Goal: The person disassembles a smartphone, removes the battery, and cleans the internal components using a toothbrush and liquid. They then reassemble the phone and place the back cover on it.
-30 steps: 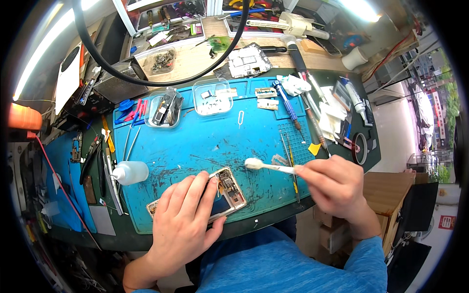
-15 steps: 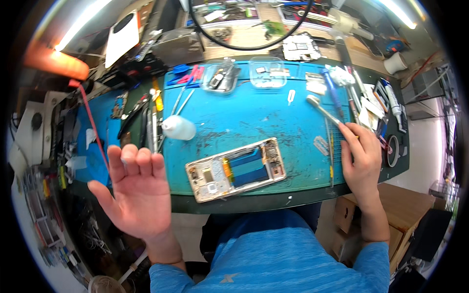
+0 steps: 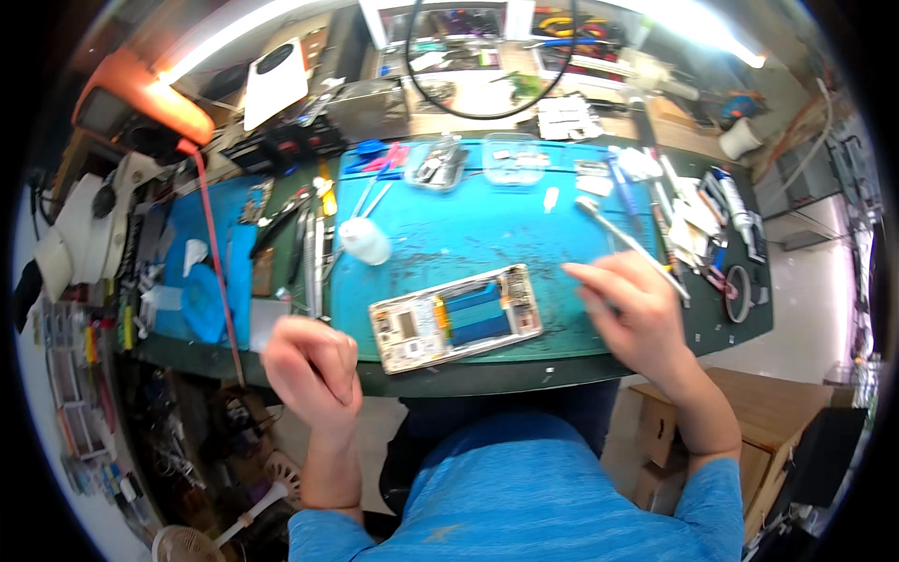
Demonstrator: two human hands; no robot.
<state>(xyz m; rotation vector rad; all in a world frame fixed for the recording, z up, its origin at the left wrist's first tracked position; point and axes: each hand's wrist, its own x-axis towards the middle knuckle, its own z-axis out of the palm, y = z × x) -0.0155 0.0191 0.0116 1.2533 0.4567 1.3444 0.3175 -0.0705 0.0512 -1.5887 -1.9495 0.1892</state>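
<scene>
An opened phone frame [image 3: 412,330], its battery bay [image 3: 476,314] dark blue, lies face up and slightly tilted on the blue work mat [image 3: 562,328]. Left of it, at the table's front edge, my left hand [image 3: 316,370] is curled closed, with nothing seen in it. My right hand [image 3: 637,314] hovers right of the phone, index finger stretched out and thumb apart, slightly blurred. Just beyond it lies a brush [image 3: 613,228] with a pale handle, apparently not held. A white squeeze bottle [image 3: 365,241] stands behind the phone's left end.
Tweezers and tools [image 3: 304,248] lie left on the mat. Two clear plastic boxes [image 3: 514,161] hold small parts at the back. A tape roll [image 3: 738,292] and a white tube [image 3: 734,201] are at right. A red cable [image 3: 213,234] hangs from an orange device [image 3: 150,98].
My left hand has gone from open, palm showing, to curled closed. My right hand has come away from the brush handle and moved left toward the phone. The view has shifted slightly.
</scene>
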